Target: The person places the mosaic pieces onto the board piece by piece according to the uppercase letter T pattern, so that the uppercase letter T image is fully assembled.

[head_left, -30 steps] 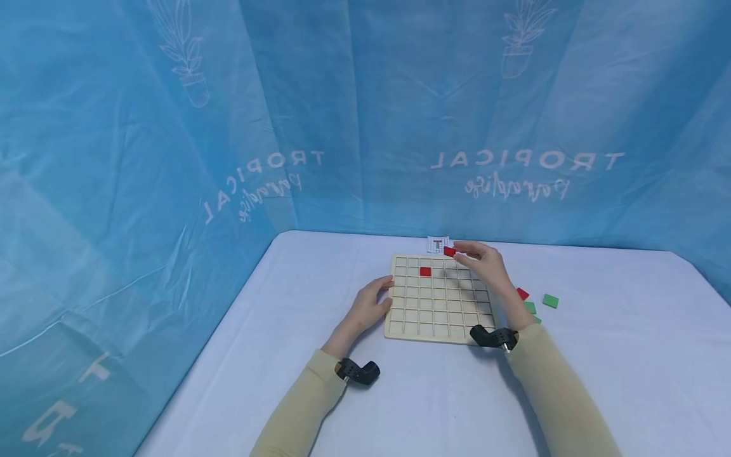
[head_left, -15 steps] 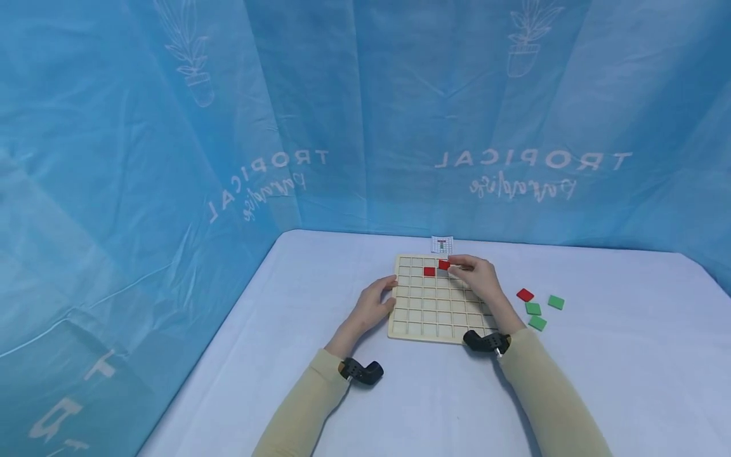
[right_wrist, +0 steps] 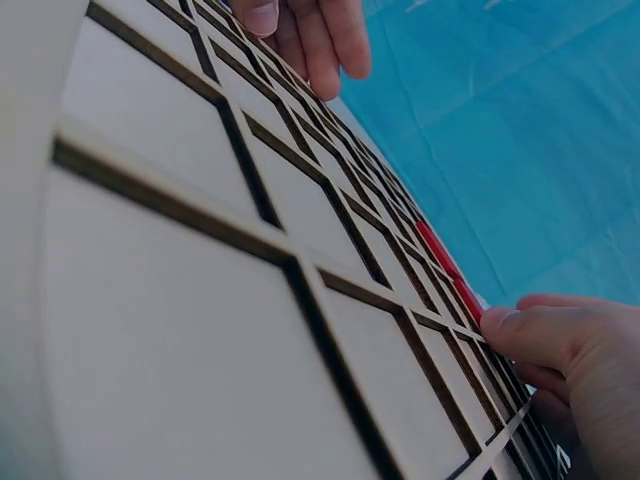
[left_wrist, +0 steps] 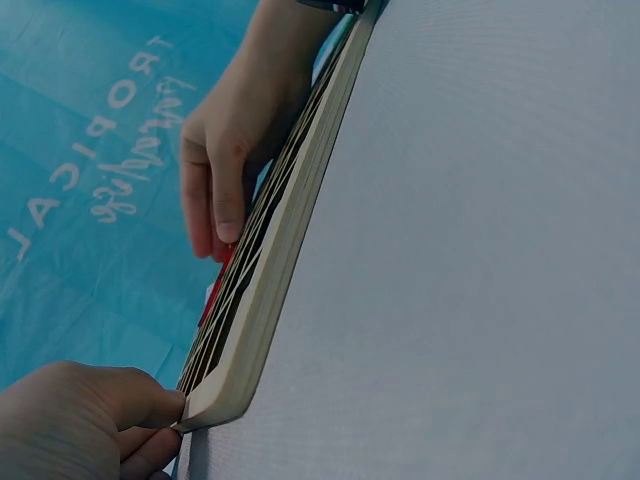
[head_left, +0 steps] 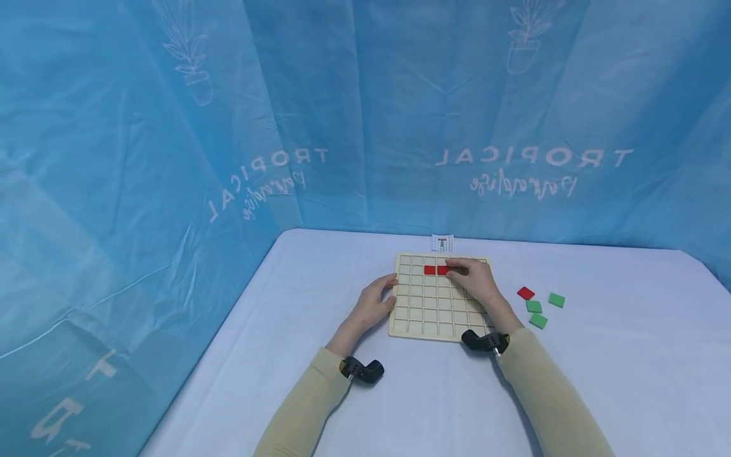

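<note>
A pale wooden grid board point(head_left: 415, 311) lies on the white tablecloth. My left hand point(head_left: 372, 306) rests at its left edge, fingertips and thumb touching the rim; in the left wrist view the left hand point(left_wrist: 75, 420) is at the board's near corner. My right hand point(head_left: 476, 279) reaches over the upper part of the board. Its thumb and fingers pinch the right side of a red square tile point(head_left: 442, 270), which sits at a cell beside another red tile point(head_left: 430, 270). In the right wrist view, the right thumb point(right_wrist: 515, 330) touches the held tile's end.
Right of the board lie a loose red tile point(head_left: 526, 293) and several green tiles point(head_left: 538, 321). A small printed grid card point(head_left: 442, 243) lies behind the board. Blue printed cloth point(head_left: 400, 127) hangs at the back and left.
My right hand has come down and leftward with the red tile, from above the board's far edge to the cell beside the other red tile. The left hand stays at the board's edge.
</note>
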`<state>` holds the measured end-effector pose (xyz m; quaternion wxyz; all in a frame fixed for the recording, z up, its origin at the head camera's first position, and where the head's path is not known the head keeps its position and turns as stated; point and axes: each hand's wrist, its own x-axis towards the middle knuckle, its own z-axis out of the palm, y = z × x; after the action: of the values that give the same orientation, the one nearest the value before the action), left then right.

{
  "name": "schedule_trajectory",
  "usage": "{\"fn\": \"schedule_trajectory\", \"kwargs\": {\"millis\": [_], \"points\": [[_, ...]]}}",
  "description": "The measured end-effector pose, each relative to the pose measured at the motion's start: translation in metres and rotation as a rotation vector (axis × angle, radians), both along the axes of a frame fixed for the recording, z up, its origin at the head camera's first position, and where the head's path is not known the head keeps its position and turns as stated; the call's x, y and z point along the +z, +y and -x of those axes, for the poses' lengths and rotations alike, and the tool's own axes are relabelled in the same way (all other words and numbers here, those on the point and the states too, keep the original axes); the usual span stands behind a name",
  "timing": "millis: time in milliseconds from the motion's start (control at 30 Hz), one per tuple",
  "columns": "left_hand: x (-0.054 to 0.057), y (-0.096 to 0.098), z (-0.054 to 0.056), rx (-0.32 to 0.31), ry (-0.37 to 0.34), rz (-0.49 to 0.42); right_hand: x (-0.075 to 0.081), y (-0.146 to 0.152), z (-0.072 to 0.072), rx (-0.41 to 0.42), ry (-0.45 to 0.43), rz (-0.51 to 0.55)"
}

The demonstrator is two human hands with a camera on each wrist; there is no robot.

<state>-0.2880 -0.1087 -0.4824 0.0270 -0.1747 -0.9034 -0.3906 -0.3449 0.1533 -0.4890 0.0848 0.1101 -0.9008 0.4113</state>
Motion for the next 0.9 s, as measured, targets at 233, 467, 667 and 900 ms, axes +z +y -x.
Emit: {"fn": "schedule_trajectory", "kwargs": {"millis": [233, 467, 667, 900], "points": [[0.000, 0.000, -0.002, 0.000, -0.002, -0.007, 0.000, 0.000, -0.003, 0.007, -0.001, 0.043], [0.000, 0.001, 0.000, -0.003, 0.016, 0.009, 0.019, 0.015, -0.015, -0.048, -0.029, 0.187], [0.000, 0.003, 0.001, -0.020, 0.038, 0.003, 0.020, 0.071, -0.020, -0.062, -0.029, 0.221], [-0.003, 0.000, 0.001, -0.011, 0.033, 0.006, 0.029, 0.115, -0.050, -0.202, -0.100, 0.221]]}}
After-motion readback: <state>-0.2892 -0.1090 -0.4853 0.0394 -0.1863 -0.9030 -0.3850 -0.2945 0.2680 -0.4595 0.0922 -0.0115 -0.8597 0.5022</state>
